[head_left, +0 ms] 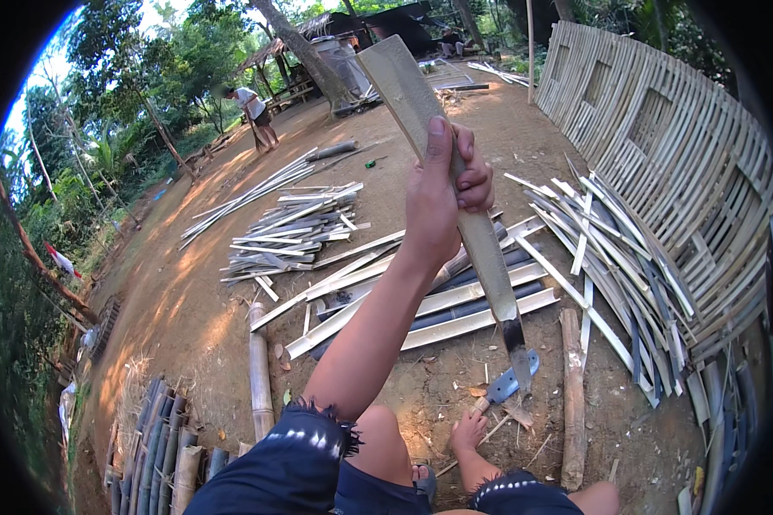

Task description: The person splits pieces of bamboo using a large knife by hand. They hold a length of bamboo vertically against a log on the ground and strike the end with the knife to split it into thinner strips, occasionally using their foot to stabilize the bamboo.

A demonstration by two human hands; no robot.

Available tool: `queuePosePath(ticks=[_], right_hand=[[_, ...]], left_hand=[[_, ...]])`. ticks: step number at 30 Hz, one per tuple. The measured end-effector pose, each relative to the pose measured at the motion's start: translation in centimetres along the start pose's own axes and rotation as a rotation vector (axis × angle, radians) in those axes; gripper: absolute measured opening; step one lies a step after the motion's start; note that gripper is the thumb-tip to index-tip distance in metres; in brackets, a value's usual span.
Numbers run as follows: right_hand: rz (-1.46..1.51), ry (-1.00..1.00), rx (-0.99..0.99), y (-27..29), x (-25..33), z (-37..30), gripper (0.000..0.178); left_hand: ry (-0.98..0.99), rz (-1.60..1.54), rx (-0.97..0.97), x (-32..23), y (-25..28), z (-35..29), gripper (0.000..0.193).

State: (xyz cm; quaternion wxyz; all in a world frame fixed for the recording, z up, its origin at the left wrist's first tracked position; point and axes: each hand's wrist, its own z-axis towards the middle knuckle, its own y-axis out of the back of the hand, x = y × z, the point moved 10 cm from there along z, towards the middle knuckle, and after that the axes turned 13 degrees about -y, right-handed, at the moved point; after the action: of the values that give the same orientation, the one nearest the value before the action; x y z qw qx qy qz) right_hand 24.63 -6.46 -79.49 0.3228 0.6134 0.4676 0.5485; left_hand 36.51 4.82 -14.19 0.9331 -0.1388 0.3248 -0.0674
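Note:
My left hand [447, 189] is raised in front of me, its fingers wrapped around a long, flat, tan-grey slat [485, 257], likely split bamboo. The slat is broad at the top and narrows downward to a dark, thin lower end. Low near the ground, my right hand [468, 431] grips the wooden handle of a machete [511, 384] with a blue-grey blade. The slat's lower end crosses in front of that blade; I cannot tell whether they touch. Wood chips lie on the dirt beside the blade.
Split bamboo strips [442, 300] lie ahead, with stacks at left [296, 227] and right [618, 266]. A short log [573, 399] is right of the machete; a bamboo pole [260, 369] and cut poles [155, 446] are left. A slatted bamboo panel [661, 163] stands behind. A person [253, 112] bends far off.

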Motion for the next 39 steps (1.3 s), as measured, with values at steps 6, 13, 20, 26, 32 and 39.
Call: queuePosePath(ticks=[6, 13, 20, 26, 32, 39], right_hand=[[-0.116, 0.068, 0.013, 0.2, -1.5, 0.7, 0.04], [-0.011, -0.548, 0.067, 2.0, -2.8, 3.6, 0.084], [0.4, -0.623, 0.168, 4.2, -5.6, 4.3, 0.086], [0.629, -0.45, 0.327, 11.2, -12.1, -1.5, 0.07], [0.883, -0.42, 0.45, 30.6, -11.7, -13.0, 0.047], [1.117, 0.001, 0.078, 54.9, -9.7, -12.6, 0.029]], left_hand=[[0.014, -0.035, -0.015, 0.8, 0.0, 0.3, 0.049], [0.016, -0.031, -0.011, -0.5, 0.7, -0.4, 0.05], [0.05, -0.1, 0.022, -0.3, 0.5, -0.4, 0.048], [0.158, -0.197, 0.035, 3.1, -3.3, 0.6, 0.047], [0.158, -0.279, 0.04, 4.0, -5.4, 1.4, 0.045], [0.152, -0.313, 0.105, 4.1, -7.1, 1.9, 0.045]])
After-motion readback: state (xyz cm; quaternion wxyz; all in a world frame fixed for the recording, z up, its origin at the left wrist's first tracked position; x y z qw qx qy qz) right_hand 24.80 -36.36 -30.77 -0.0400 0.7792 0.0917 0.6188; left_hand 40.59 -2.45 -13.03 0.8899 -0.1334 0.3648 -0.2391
